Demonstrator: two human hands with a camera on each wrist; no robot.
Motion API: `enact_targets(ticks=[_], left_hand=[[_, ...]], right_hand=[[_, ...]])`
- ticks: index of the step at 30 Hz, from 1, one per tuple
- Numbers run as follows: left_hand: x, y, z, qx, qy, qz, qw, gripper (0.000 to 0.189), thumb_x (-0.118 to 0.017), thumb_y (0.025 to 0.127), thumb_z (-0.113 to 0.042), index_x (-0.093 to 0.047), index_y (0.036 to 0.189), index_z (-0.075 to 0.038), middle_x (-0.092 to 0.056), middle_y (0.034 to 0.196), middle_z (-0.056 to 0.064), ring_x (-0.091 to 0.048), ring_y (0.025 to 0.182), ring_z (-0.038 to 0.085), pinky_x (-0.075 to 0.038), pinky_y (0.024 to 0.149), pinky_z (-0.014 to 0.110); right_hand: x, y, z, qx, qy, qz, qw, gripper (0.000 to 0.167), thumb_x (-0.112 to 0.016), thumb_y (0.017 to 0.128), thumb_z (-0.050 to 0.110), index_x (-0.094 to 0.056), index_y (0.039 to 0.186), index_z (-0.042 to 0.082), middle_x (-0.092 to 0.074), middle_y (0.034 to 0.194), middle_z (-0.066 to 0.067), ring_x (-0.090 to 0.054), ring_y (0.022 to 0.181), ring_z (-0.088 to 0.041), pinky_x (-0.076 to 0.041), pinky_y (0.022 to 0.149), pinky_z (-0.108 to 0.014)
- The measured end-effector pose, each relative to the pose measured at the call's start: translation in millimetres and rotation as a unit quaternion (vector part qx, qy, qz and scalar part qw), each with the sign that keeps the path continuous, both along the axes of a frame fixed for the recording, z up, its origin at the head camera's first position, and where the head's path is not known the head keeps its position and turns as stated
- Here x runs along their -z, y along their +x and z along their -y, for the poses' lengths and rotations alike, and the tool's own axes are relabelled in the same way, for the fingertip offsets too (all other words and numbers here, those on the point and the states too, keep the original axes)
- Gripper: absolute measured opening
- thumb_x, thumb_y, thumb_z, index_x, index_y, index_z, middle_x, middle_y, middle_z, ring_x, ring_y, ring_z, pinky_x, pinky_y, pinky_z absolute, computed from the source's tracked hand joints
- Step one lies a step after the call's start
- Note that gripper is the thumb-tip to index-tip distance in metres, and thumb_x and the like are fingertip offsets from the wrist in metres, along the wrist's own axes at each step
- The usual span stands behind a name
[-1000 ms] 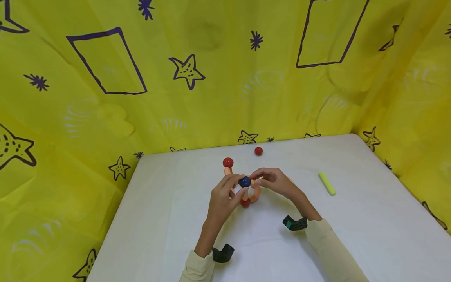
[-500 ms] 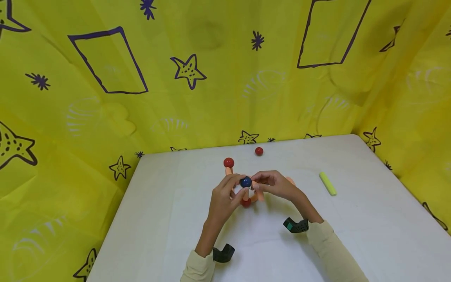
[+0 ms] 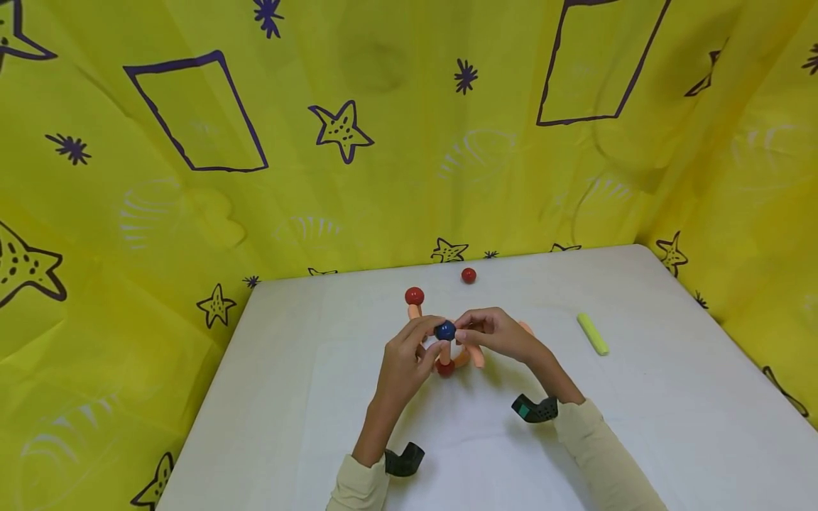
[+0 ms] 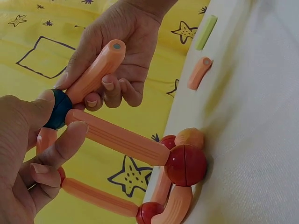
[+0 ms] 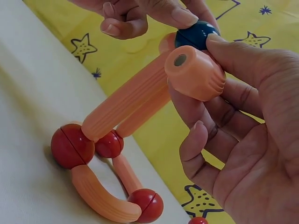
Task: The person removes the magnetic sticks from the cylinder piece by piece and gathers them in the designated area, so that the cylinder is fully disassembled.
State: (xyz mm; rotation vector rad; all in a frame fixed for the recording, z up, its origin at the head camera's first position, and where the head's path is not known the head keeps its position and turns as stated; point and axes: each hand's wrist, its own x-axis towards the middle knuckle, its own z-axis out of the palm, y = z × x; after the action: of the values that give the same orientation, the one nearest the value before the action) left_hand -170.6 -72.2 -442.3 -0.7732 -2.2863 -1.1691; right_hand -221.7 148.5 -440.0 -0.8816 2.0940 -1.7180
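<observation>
My left hand [image 3: 405, 358] pinches a blue ball [image 3: 445, 331] between thumb and fingers, at the top of a frame of orange magnetic rods and red balls. From the ball, an orange rod [image 4: 117, 137] slopes down to a red ball [image 4: 186, 164] near the table. My right hand [image 3: 501, 335] holds another orange magnetic rod [image 4: 96, 72] against the blue ball; its free end shows a grey magnet disc. In the right wrist view, a curved orange rod [image 5: 103, 198] joins two red balls low in the frame. Fingers partly cover the frame in the head view.
A loose red ball [image 3: 469, 275] lies near the back edge of the white table [image 3: 275, 397]. To the right lies a yellow-green rod [image 3: 593, 334]. A loose orange rod [image 4: 199, 73] lies beyond my right hand. A yellow patterned curtain [image 3: 396, 199] hangs behind.
The orange rod in my right hand has come into view below the fingers, its free end now pointing down and right. My left hand keeps its hold on the blue ball.
</observation>
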Motion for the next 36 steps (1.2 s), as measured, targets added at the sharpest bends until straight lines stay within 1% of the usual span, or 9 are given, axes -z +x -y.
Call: enact_targets(ticks=[5, 8, 13, 18, 21, 26, 30, 33, 36], left_hand=[[1.1, -0.4, 1.0, -0.003, 0.000, 0.001, 1.0000, 0.035, -0.071, 0.089, -0.016, -0.064, 0.123, -0.012, -0.066, 0.116, 0.004, -0.062, 0.081, 0.017, -0.049, 0.060, 0.013], [1.3, -0.2, 1.5, -0.005, -0.002, 0.003, 1.0000, 0.035, -0.071, 0.089, -0.017, -0.064, 0.123, -0.012, -0.066, 0.117, 0.004, -0.063, 0.082, 0.018, -0.050, 0.060, 0.013], [-0.1, 0.4, 1.6, -0.005, -0.004, 0.004, 1.0000, 0.035, -0.071, 0.089, -0.015, -0.063, 0.124, -0.012, -0.065, 0.117, 0.004, -0.064, 0.083, 0.018, -0.051, 0.061, 0.015], [-1.1, 0.5, 1.3, -0.009, -0.008, 0.000, 0.9999, 0.035, -0.071, 0.089, -0.015, -0.063, 0.123, -0.012, -0.065, 0.117, 0.005, -0.064, 0.085, 0.016, -0.052, 0.062, 0.015], [-1.2, 0.7, 0.9, -0.012, -0.009, -0.005, 0.9999, 0.035, -0.071, 0.090, -0.016, -0.063, 0.123, -0.012, -0.065, 0.117, 0.004, -0.064, 0.086, 0.014, -0.052, 0.063, 0.014], [-1.0, 1.1, -0.5, -0.016, -0.008, -0.020, 0.9997, 0.036, -0.073, 0.087, -0.014, -0.064, 0.122, -0.011, -0.066, 0.115, 0.005, -0.065, 0.085, 0.014, -0.051, 0.062, 0.013], [-0.9, 1.3, -1.3, -0.020, -0.011, -0.028, 0.9993, 0.036, -0.074, 0.086, -0.013, -0.064, 0.121, -0.010, -0.067, 0.113, 0.006, -0.064, 0.084, 0.014, -0.051, 0.062, 0.013], [-0.7, 0.7, -1.5, -0.021, -0.014, -0.033, 0.9991, 0.036, -0.074, 0.086, -0.014, -0.064, 0.121, -0.010, -0.067, 0.112, 0.006, -0.064, 0.083, 0.014, -0.050, 0.062, 0.012], [0.1, -0.4, -0.9, -0.023, -0.013, -0.040, 0.9988, 0.036, -0.074, 0.086, -0.015, -0.064, 0.120, -0.010, -0.067, 0.111, 0.006, -0.064, 0.081, 0.014, -0.051, 0.061, 0.012]], right_hand=[[1.6, -1.1, 0.7, 0.006, 0.000, 0.003, 1.0000, 0.017, -0.061, 0.097, 0.015, -0.069, 0.105, 0.003, -0.070, 0.095, -0.008, -0.063, 0.080, -0.022, -0.053, 0.074, -0.027], [2.6, -1.3, 1.3, 0.008, -0.002, 0.004, 1.0000, 0.017, -0.061, 0.096, 0.015, -0.069, 0.105, 0.002, -0.069, 0.094, -0.005, -0.063, 0.080, -0.019, -0.053, 0.074, -0.027], [2.5, -1.1, 1.8, 0.013, -0.002, 0.004, 0.9999, 0.017, -0.061, 0.096, 0.014, -0.069, 0.104, 0.001, -0.069, 0.095, -0.010, -0.062, 0.079, -0.016, -0.053, 0.073, -0.026], [1.2, -1.2, 1.6, 0.012, -0.002, -0.001, 0.9999, 0.017, -0.060, 0.097, 0.015, -0.070, 0.105, 0.003, -0.068, 0.098, -0.019, -0.061, 0.080, -0.015, -0.052, 0.073, -0.026], [0.6, -1.5, 1.2, 0.009, -0.006, -0.009, 0.9999, 0.017, -0.060, 0.097, 0.014, -0.070, 0.105, 0.003, -0.067, 0.099, -0.021, -0.061, 0.080, -0.015, -0.052, 0.073, -0.026], [0.7, -2.0, 0.2, 0.002, -0.012, -0.018, 0.9998, 0.017, -0.059, 0.097, 0.011, -0.070, 0.106, 0.002, -0.067, 0.099, -0.022, -0.061, 0.080, -0.014, -0.052, 0.073, -0.027], [-1.1, -1.1, -0.4, 0.000, -0.006, -0.025, 0.9997, 0.017, -0.060, 0.097, 0.011, -0.071, 0.107, 0.003, -0.068, 0.099, -0.021, -0.060, 0.081, -0.014, -0.052, 0.073, -0.027], [-1.4, -0.9, -1.0, 0.006, 0.005, -0.034, 0.9994, 0.017, -0.060, 0.096, 0.012, -0.072, 0.107, 0.005, -0.069, 0.098, -0.018, -0.060, 0.081, -0.016, -0.052, 0.072, -0.028], [1.9, -2.0, -2.5, 0.020, 0.025, -0.049, 0.9983, 0.018, -0.061, 0.096, 0.014, -0.071, 0.107, 0.004, -0.070, 0.099, -0.017, -0.060, 0.082, -0.018, -0.052, 0.072, -0.028]])
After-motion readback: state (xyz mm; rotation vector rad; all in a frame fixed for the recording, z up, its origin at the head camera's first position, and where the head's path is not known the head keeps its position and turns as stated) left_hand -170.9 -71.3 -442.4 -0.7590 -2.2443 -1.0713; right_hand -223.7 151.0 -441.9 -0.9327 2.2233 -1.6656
